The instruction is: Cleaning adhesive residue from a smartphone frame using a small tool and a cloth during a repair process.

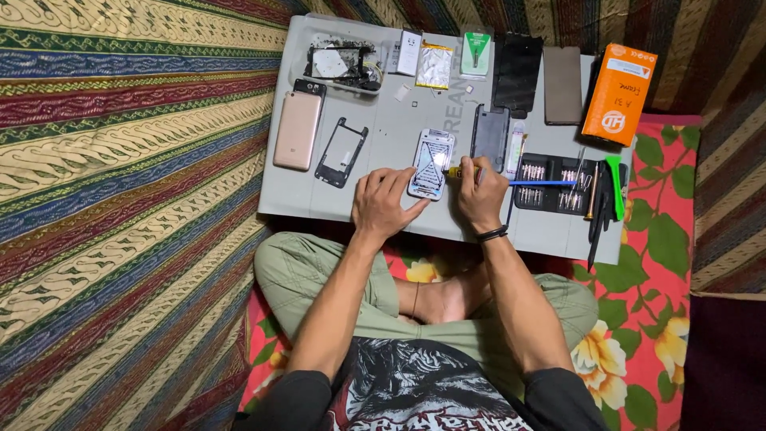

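Pressing flat, my left hand (385,203) keeps its grip spread over the lower left corner of the opened phone (432,164), fingers splayed and closed around nothing, only pinning it down. That phone lies face down near the front edge of the grey mat (383,132), about midway along it, its inner frame and small boards bared.

Going left to right: at the mat's left edge a rose-gold phone (298,129) lies flat, and just beside it a black middle frame (341,152). Toward the far left corner a clear tray (341,65) holds dark loose parts. Then comes the opened phone under my hands.

My right hand (479,198) has its grip pinched tight on a yellow-handled screwdriver (463,172), the tip touching the phone's right side. I judge this to be the screw-working step on the inner frame. The next move calls for a steady, upright tool and firm pressure from the left hand so the phone does not slide.

Further right sit a dark back cover (489,136), a black bit case (558,183), and, at the far right corner, an orange box (619,94).
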